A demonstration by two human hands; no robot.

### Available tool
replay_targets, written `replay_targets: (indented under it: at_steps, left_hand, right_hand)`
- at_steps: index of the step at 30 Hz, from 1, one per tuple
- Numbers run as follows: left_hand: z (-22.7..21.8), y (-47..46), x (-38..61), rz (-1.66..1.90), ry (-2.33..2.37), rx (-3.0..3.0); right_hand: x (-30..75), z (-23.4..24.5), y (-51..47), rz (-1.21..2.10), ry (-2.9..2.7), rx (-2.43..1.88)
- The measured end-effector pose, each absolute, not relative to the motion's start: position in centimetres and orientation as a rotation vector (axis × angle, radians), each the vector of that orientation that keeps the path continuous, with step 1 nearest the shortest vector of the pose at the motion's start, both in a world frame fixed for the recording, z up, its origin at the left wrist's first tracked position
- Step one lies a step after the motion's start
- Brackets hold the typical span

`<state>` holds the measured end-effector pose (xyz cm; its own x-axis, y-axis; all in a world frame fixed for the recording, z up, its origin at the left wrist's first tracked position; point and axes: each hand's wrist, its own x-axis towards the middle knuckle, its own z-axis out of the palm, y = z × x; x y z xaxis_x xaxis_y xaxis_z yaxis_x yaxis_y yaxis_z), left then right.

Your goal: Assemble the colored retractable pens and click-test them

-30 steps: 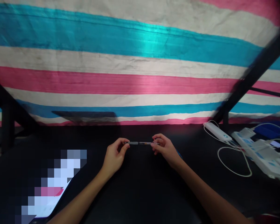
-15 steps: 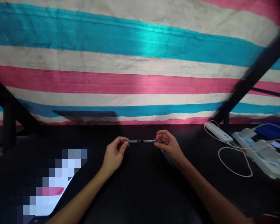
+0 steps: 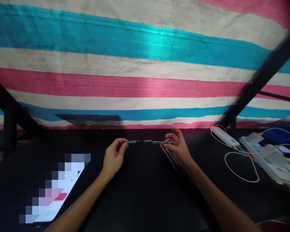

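Above a black table [image 3: 140, 196], my left hand [image 3: 114, 158] pinches the left end of a thin grey pen [image 3: 137, 141] held level. My right hand [image 3: 180, 149] pinches the pen's other piece [image 3: 162, 142] at the right, and a small gap shows between the two pieces. A few more pens [image 3: 168, 156], red and blue among them, are tucked in my right palm and point down toward me. Both hands hover a little above the tabletop.
A blurred-out flat sheet or screen [image 3: 53, 190] lies at the front left. A white power bank [image 3: 225, 136] with a looping white cable [image 3: 241, 167] and white power strips [image 3: 268, 156] sit at the right. A striped cloth [image 3: 140, 64] hangs behind, and dark frame bars [image 3: 261, 77] cross it.
My hands have moved apart and slightly up. The pen, whole a second ago, now shows a gap in its middle. The extra pens in my right hand have come into view.
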<state>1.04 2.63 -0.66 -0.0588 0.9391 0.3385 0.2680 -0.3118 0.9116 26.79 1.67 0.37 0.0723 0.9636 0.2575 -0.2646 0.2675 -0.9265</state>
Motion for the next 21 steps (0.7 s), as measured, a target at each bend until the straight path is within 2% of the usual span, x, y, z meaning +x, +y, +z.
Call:
replay_targets:
  at_steps: [21]
  left_hand:
    - [-1.06, 2.45, 1.43, 1.340, 1.279, 1.620]
  right_hand:
    - [26.66, 0.40, 1.49, 1.151, -1.071, -0.802]
